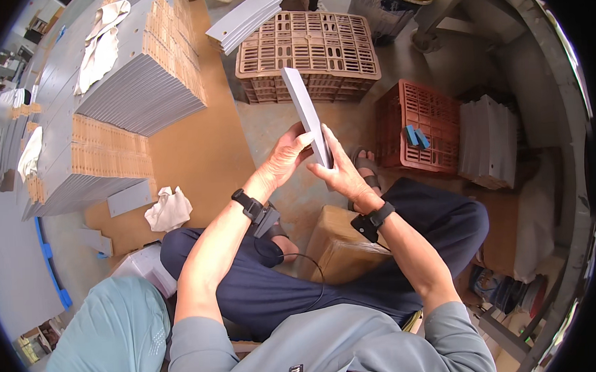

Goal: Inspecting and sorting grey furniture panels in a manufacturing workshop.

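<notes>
A narrow grey board [306, 115] is held up in front of the seated person, above the knees, with its far end tilted away toward the beige crate [308, 54]. Its lower end is grasped by both hands: the left hand [284, 156] is wrapped round the left edge with the fingers curled onto the face, and the right hand [341, 173] is pressed against the right edge and underside, thumb alongside. Neither hand is released or clenched empty.

Open room is found mainly ahead of the board, where a strip of bare concrete floor [268, 130] runs between the brown sheet [205, 147] on the left and the red crate [419, 126] on the right. On the left, the space is closed by tall stacks of grey boards [141, 80] (their edges show tan ends), with white cloths [101, 38] lying on top. A crumpled white rag [169, 209] and a loose grey offcut [129, 198] lie near the brown sheet's near edge. On the right, a upright bundle of white panels [490, 142] stands just beside the red crate, in which two small blue blocks [417, 138] are seen. A short pile of grey boards [243, 20] rests by the beige crate's far left corner.

The held board is seen as long, thin, flat, and uniformly pale grey, with straight, clean edges and squared corners. A cardboard box [335, 245] sits under the forearms, between the legs.
</notes>
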A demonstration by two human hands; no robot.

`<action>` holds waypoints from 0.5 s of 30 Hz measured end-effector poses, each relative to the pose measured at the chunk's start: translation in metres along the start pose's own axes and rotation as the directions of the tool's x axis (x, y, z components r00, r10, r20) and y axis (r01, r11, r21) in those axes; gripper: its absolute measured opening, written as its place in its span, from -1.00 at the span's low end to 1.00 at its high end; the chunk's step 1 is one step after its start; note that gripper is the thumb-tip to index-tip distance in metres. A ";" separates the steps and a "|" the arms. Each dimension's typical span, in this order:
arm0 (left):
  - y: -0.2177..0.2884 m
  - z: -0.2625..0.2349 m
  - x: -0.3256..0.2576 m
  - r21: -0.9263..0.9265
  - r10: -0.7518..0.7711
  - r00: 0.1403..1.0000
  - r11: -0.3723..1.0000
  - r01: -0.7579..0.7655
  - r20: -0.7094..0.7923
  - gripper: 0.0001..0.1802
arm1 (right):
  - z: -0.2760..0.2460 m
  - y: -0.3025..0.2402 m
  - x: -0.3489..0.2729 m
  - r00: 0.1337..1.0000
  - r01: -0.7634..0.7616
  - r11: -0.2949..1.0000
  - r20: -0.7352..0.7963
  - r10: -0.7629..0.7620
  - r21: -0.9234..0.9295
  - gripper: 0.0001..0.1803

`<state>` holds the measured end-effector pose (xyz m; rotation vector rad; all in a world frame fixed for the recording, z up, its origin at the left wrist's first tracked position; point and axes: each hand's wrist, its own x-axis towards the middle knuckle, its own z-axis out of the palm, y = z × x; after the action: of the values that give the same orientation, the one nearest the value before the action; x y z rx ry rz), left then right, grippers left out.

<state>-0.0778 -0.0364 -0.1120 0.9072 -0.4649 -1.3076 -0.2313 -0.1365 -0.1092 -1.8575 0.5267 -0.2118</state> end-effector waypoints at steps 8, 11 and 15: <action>0.043 0.045 -0.051 0.246 0.073 0.975 0.969 -0.020 -0.208 -0.32 | -0.045 0.022 0.100 0.857 -0.244 0.704 -0.488 -0.165 -0.667 0.12; 0.035 0.049 -0.058 0.242 0.063 0.979 0.970 -0.014 -0.196 -0.34 | -0.059 0.044 0.125 0.886 -0.456 0.546 -0.418 0.202 -0.703 0.15; 0.019 0.037 -0.055 0.366 0.062 0.979 0.931 0.013 -0.194 -0.34 | -0.051 0.054 0.120 0.891 -0.414 0.581 -0.444 0.099 -0.701 0.12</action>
<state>-0.1066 0.0043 -0.0652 1.3285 -0.5684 -1.1077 -0.1591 -0.2489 -0.1546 -2.5761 1.3213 -0.1220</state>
